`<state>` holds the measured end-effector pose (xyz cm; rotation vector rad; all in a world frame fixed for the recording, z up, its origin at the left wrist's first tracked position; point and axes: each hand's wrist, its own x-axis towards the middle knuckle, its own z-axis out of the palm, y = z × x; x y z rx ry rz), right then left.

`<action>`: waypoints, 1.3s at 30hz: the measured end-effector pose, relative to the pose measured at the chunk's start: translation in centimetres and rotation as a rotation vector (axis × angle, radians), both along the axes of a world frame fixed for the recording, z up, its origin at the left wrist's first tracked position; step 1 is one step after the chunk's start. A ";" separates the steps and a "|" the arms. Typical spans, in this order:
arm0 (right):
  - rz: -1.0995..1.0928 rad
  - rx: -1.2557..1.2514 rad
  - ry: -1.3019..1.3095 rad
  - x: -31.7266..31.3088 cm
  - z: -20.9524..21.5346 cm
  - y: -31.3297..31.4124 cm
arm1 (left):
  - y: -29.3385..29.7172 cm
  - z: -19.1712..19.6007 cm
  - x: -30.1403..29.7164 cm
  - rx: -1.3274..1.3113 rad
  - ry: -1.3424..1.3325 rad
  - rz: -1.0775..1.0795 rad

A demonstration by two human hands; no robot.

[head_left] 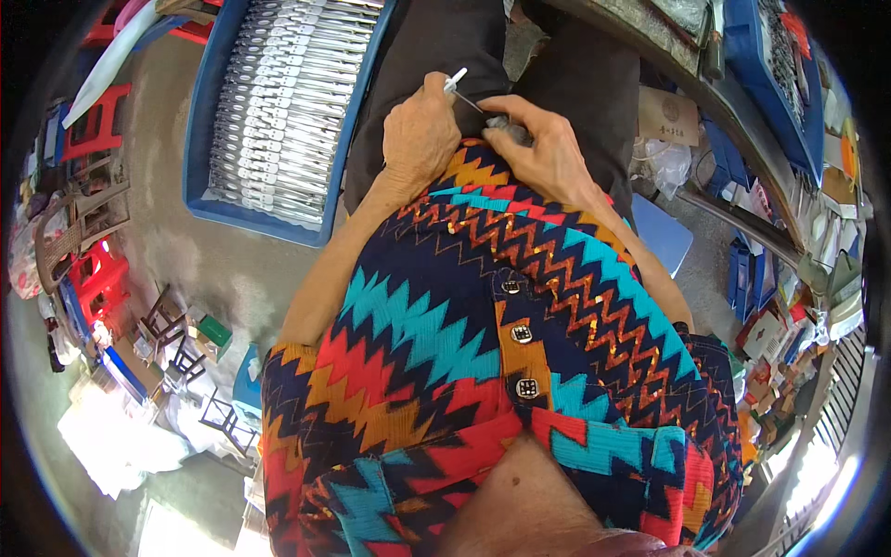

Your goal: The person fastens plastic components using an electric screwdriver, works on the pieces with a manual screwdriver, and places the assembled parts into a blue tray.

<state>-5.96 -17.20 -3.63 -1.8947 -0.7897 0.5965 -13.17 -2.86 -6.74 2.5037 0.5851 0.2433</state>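
Slim metal piece (pixel 468 99), one, with a white end; located above the lap, between the two hands, slanting from the left fingers down toward the right. Partly covered by the fingers.

Left hand (pixel 422 130): back upward, thumb and forefinger pinched on the piece near its white end; remaining fingers hidden beneath. Forearm runs up from the lower left, elbow bent outward.

Right hand (pixel 549 148): back upward, forefinger stretched toward the piece, thumb below; the digits close on a grey wad (pixel 506 128), probably cloth, at the metal's lower end. Wrist angled inward.

Shirt (pixel 427 316): zigzag pattern in navy, turquoise, red and ochre, with square patterned buttons; directly below the hands.

Dark trousers (pixel 432 42): behind the hands, legs apart.

Blue tray (pixel 264 226): left of the left hand, its rim close to the left trouser leg; filled with close rows of shiny metal pieces (pixel 278 102), with pale, perforated parts down the middle.

Wooden bench edge (pixel 650 32): upper right, beyond the right knee.

Blue bin (pixel 800 139): upper right, holding dark metal parts.

Clear plastic bag (pixel 666 165): right of the right leg.

Red stools (pixel 97 121): far left, two seen, well apart from the hands.

Green box (pixel 213 334): lower left, on the floor.

Markings: brown paper sheet (pixel 670 116), by the right knee, carries a round emblem and a line of dark characters, small.
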 end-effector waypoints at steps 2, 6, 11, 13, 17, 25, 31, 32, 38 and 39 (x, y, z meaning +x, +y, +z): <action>0.050 -0.110 -0.266 -0.3 0.9 0.1 | 0.0 -0.2 0.0 -0.001 -0.013 -0.008; 0.024 0.015 -0.073 -0.4 0.4 0.1 | -0.1 -0.4 -0.1 -0.012 -0.052 -0.032; -0.067 -0.018 0.089 -0.7 -0.1 0.3 | -0.1 -1.0 -0.3 -0.037 -0.077 -0.034; -0.072 0.014 0.195 -0.4 -0.3 0.4 | 0.1 -1.2 -0.2 -0.034 -0.073 -0.046; -0.124 0.062 0.458 -0.1 -0.2 0.7 | 0.1 -1.1 -0.2 -0.032 -0.031 -0.043; -0.083 0.128 0.407 0.4 -0.5 0.5 | 0.5 -0.5 0.5 -0.021 -0.013 0.001; -0.020 0.040 0.306 0.3 0.8 -0.3 | 0.7 -0.2 0.7 -0.053 0.019 -0.022; -0.009 0.070 0.275 0.4 0.8 -0.3 | 0.7 -0.1 0.7 -0.051 0.022 -0.021; 0.011 0.090 0.266 0.6 -0.3 -0.2 | 0.8 -0.4 0.8 -0.096 0.012 -0.018; 0.014 0.089 0.266 0.6 -0.3 -0.1 | 0.9 -0.4 0.8 -0.099 0.012 -0.020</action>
